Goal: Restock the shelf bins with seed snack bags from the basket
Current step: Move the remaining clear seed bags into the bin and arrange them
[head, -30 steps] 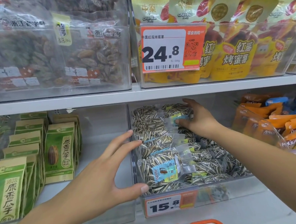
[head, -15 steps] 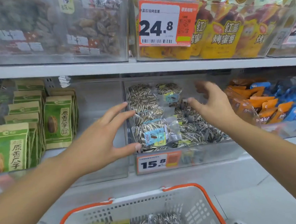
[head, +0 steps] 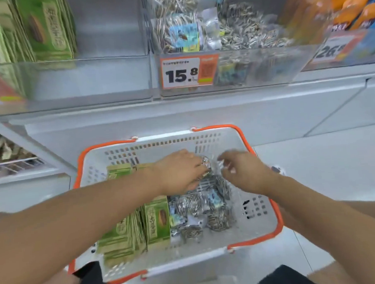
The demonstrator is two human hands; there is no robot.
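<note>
Reaching down into the white plastic basket with the orange rim [head: 274,211], your left hand [head: 179,171] has its grip curled on a clear bag of striped sunflower seeds [head: 206,162] near the far wall. Your right hand [head: 243,171] hovers just beside it, fingers loosely apart; whether it touches the bag is blurred. Green seed packets [head: 156,222] fill the basket's left side. Bare basket floor lies to the right. The clear shelf bin tagged 15.8 [head: 254,69] sits above, partly filled.

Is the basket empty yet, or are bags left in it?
Not empty: the basket holds green bags and clear striped-seed bags.
</note>
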